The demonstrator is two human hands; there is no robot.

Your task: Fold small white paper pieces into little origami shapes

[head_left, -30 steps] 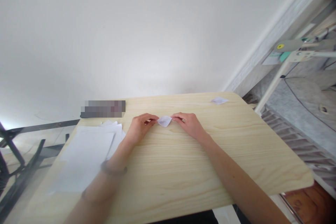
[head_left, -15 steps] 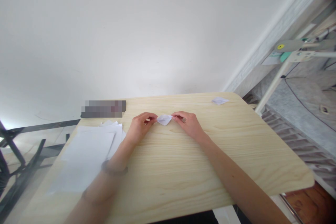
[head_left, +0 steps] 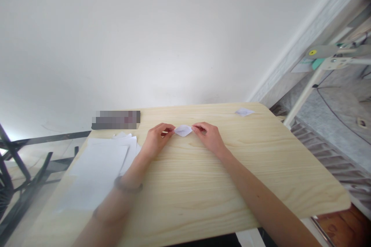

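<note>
A small folded piece of white paper (head_left: 183, 130) is held just above a light wooden table (head_left: 203, 185), toward its far side. My left hand (head_left: 158, 139) pinches the paper's left tip with thumb and fingers closed. My right hand (head_left: 209, 137) pinches its right tip the same way. Both forearms stretch over the tabletop toward me.
A stack of white sheets (head_left: 98, 170) lies on the table's left part. Another small folded paper (head_left: 244, 112) rests near the far right corner. A dark flat object (head_left: 116, 120) sits at the far left edge. A white wall stands behind; a metal frame (head_left: 17, 170) is at left.
The folded paper now looks flatter and more stretched between the two hands. The hands have hardly moved; the view shifted slightly.
</note>
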